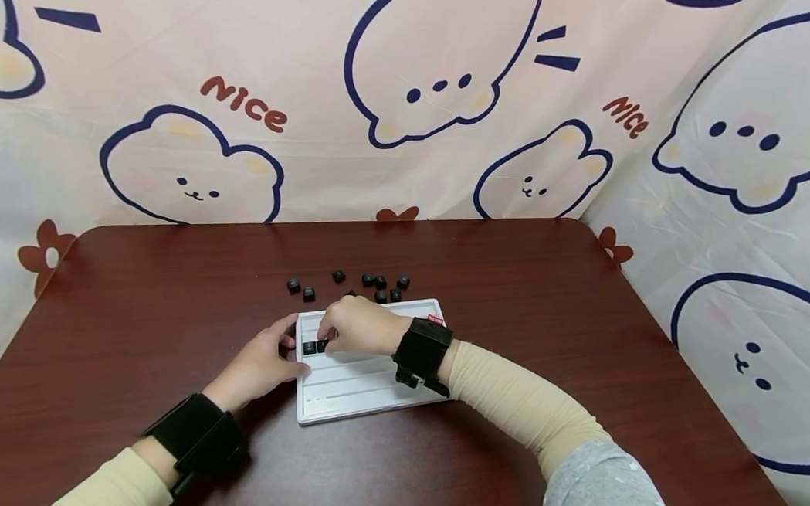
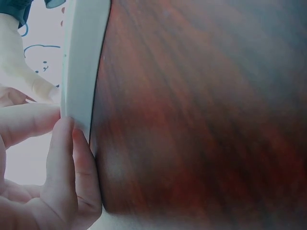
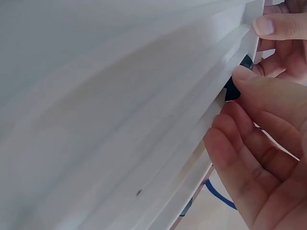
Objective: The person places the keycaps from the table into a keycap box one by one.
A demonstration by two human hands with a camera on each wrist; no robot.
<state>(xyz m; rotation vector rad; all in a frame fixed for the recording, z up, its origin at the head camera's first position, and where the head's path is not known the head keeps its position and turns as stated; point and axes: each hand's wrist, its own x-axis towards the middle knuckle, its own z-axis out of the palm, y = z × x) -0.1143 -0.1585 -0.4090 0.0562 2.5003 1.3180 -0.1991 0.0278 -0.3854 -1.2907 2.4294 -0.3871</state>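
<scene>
A white ridged tray (image 1: pixel 358 399) lies flat on the table, its shallow rows running left to right. My left hand (image 1: pixel 262 366) holds the tray's left edge. In the right wrist view its thumb (image 3: pixel 273 26) lies on the rim, while in the left wrist view its fingers (image 2: pixel 61 163) bear against the side wall. Over the upper rows, my right hand (image 1: pixel 364 325) pinches a small black keycap (image 3: pixel 232 90) between thumb and fingers, low against the tray. Just left of it in the same row sits another black keycap (image 1: pixel 309 348).
Several loose black keycaps (image 1: pixel 308 294) are scattered behind the tray, some partly hidden by my right hand. A red label (image 1: pixel 435 319) shows at the tray's right rear. The brown table (image 1: pixel 518 277) ends at a patterned cloth backdrop (image 1: pixel 330 172).
</scene>
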